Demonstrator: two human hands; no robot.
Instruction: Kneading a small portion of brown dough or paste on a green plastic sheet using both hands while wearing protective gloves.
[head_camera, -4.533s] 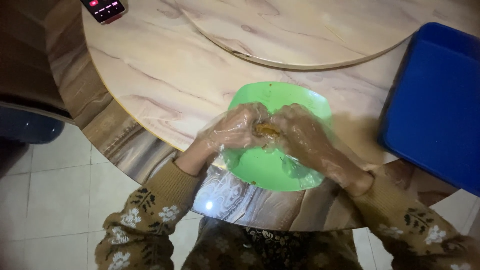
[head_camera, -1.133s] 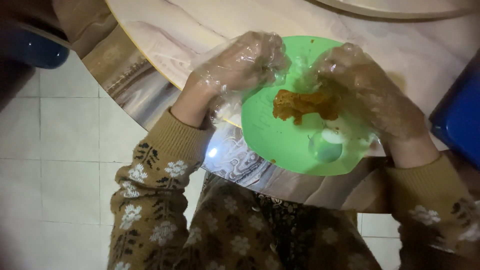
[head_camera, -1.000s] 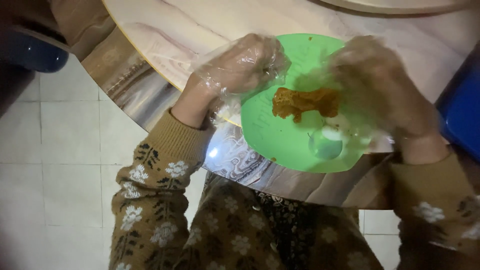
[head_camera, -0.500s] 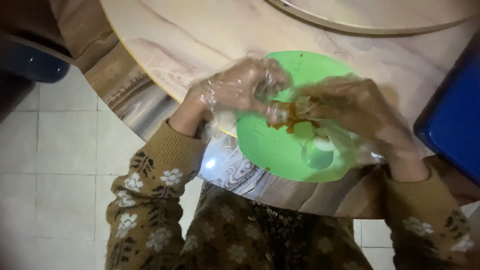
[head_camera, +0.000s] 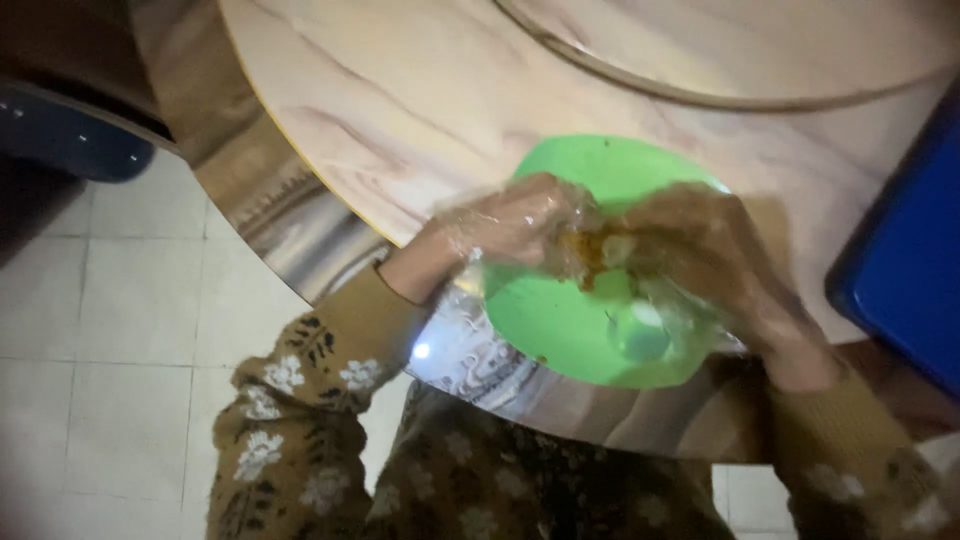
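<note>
Green plastic bowl (head_camera: 590, 330) sits at the near edge of the marbled tabletop (head_camera: 420, 110), centre of the frame. Over it, the left hand (head_camera: 510, 225) and right hand (head_camera: 700, 250), both in thin clear gloves, pinch a brownish lump of food (head_camera: 592, 250) between their fingertips. Blue tray (head_camera: 905, 270) lies at right.

Brown, crumbly food lump (head_camera: 585, 250) above green plate (head_camera: 560, 330) at table edge
</note>
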